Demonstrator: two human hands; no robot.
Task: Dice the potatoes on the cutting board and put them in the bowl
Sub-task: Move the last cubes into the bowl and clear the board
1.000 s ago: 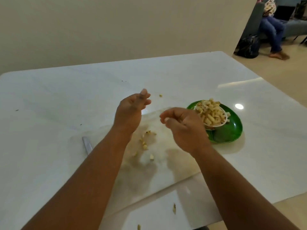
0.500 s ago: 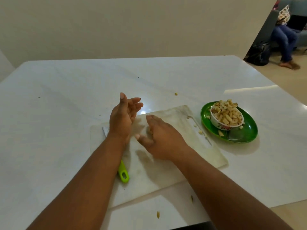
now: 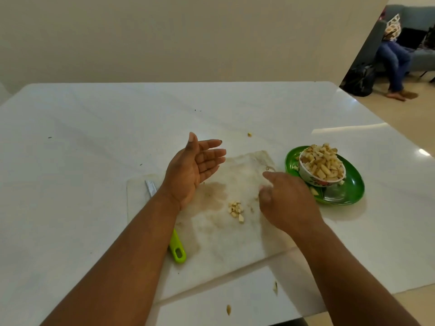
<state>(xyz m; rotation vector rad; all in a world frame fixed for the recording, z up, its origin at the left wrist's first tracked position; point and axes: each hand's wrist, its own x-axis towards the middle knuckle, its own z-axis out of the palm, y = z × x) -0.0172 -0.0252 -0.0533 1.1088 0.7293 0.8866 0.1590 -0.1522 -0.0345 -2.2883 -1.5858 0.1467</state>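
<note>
A plain beige wall (image 3: pixel 164 36) runs behind a large glossy white marble-look table (image 3: pixel 94 137), which shows bright ceiling-light reflections (image 3: pixel 422 152) near its right edge. At the upper right, pale tan floor (image 3: pixel 388 114) leads to a grey upholstered sofa (image 3: pixel 421 57) where a seated person in blue jeans (image 3: pixel 395 60) sits beside a black bag (image 3: pixel 359 80).

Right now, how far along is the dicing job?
Mostly done: the bowl is heaped with diced potato. The knife lies on the cutting board, unheld. Both hands are empty. Left: a small pile of dice on the board, plus strays on the table.
</note>
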